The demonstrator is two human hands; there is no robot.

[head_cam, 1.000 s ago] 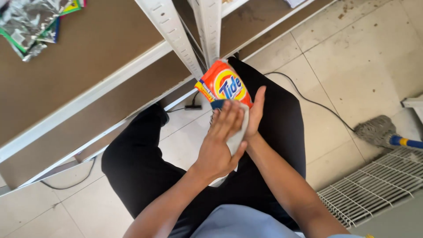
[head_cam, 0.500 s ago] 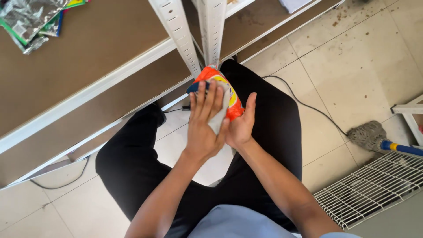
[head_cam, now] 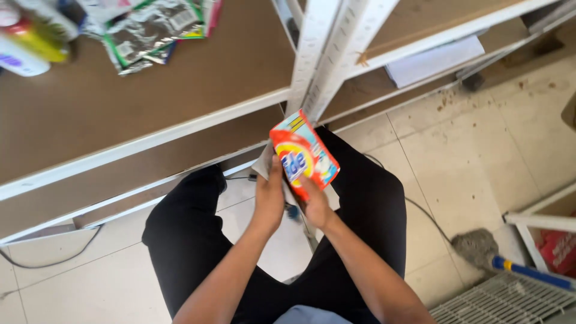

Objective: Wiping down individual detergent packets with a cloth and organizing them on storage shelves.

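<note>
Packet: orange-red detergent sachet [head_cam: 304, 157] with blue and yellow print, held tilted above the lap, just below the white shelf post [head_cam: 327, 54].
Left hand: left hand [head_cam: 269, 198] clasps the sachet's lower left edge, fingers curled behind it.
Right hand: right hand [head_cam: 314, 204] pinches the lower right edge, thumb on the front.
Surroundings: foil packets [head_cam: 153, 27] on brown shelf board [head_cam: 180, 84]; broom [head_cam: 480, 249] on tiled floor [head_cam: 480, 156].

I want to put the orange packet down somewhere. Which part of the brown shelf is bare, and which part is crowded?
The brown shelf board is bare between the silver sachets at its back and its white front rail, up to the white upright post. The back left corner is crowded with bottles and sachets. Both hands, left hand and right hand, hold the orange packet.
</note>
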